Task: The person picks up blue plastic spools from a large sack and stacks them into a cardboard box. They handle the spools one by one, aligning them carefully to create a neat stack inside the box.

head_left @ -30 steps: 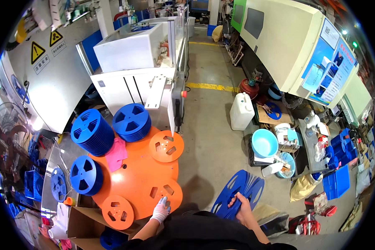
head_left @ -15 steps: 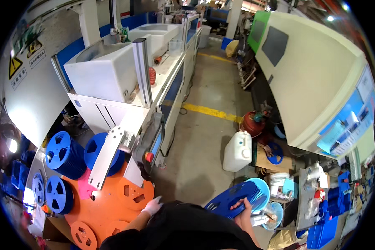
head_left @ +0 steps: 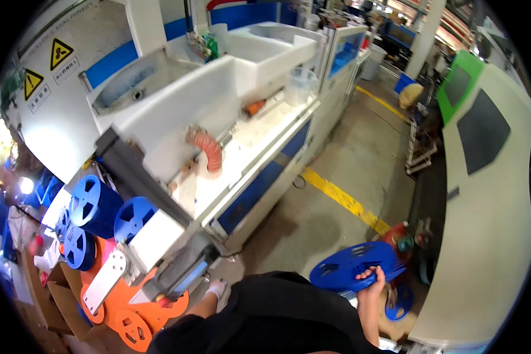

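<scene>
My right hand (head_left: 370,281) grips a stack of flat blue plastic reel discs (head_left: 343,266) with cut-outs. Its fingers come through an opening near the stack's middle, and the discs are fanned slightly at the right edge. My left hand (head_left: 218,287), partly in a white covering, hangs low beside my dark clothing, just right of the machine's control panel (head_left: 189,272). Too little of its fingers shows to tell their shape. Left of it, an orange round table surface (head_left: 119,295) bears orange reel discs (head_left: 133,329) and stacks of blue reels (head_left: 94,206).
A white machine with deep basins (head_left: 177,124) stands ahead on the left; a ribbed red hose (head_left: 207,151) rises from its ledge. A beige machine (head_left: 484,236) lines the right. Between them runs an aisle with a yellow floor line (head_left: 348,200). A red round tank (head_left: 395,233) stands behind the discs.
The view has turned and moved forward, bringing the basin machine closer. The blue discs, still in my right hand, are now in front of the red tank. The white jug is mostly hidden.
</scene>
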A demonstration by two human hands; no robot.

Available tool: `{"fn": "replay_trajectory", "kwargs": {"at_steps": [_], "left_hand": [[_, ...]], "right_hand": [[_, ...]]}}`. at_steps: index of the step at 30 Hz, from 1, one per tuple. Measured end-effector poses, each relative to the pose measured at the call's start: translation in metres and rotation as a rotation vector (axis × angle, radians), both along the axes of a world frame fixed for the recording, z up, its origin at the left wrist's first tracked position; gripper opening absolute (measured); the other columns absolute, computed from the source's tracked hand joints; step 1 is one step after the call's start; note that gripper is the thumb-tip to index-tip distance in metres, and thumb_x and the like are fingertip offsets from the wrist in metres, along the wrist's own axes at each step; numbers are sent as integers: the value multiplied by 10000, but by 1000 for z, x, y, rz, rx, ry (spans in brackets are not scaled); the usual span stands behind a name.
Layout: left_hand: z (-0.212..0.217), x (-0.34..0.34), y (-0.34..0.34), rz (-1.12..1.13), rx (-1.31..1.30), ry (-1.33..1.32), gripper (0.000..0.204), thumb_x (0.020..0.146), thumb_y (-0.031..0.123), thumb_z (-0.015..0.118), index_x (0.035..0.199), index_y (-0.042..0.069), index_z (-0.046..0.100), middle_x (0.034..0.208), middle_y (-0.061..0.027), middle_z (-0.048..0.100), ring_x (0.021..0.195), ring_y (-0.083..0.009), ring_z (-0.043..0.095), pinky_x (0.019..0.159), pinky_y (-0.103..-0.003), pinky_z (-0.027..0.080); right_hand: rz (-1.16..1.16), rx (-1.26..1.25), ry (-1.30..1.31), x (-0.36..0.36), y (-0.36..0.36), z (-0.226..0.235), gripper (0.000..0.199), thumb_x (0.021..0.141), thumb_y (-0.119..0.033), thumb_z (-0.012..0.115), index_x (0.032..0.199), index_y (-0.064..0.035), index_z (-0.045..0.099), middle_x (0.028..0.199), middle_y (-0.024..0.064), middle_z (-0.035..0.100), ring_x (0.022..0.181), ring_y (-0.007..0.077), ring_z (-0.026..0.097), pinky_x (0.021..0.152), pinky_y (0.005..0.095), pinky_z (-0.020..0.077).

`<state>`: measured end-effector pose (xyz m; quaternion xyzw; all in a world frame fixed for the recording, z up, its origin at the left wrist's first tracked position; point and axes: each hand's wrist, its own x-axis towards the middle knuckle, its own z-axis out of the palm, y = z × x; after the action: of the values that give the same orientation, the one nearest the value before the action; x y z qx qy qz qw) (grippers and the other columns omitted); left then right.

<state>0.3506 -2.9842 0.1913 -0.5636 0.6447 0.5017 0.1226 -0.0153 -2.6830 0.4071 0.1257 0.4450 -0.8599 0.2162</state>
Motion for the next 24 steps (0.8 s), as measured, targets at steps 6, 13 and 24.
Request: {"fn": "replay_trajectory", "kwargs": {"at_steps": [6,13,24], "left_hand": [[-84,39,33,302,-2,-97,464,837,311,510,1192,27,601,1203,-254,578,1160,-378,534,985,-403,414],[-25,-132,-33,336,272,-178,451,854,309,514,1202,33,594,1210,-263,560,1177,-365,520,983,-401,410],[-84,-256,-126,417,188,25,437,864,307,527,1198,32,593,1151,-243,595,1126,-361,550,941,-393,436]], "right_hand": [[265,156,-146,-144,-114,-22,228,851,-318,570,845,-94,534,657,47,517,576,189,512,570,371,465],[318,214,-203,-248,-225,-38,215,851,-310,558,870,-97,533,678,47,505,613,199,498,610,373,439],[414,329,-194,-334,-332,10,212,863,-306,578,917,-103,548,742,31,546,705,181,527,701,341,444]]}}
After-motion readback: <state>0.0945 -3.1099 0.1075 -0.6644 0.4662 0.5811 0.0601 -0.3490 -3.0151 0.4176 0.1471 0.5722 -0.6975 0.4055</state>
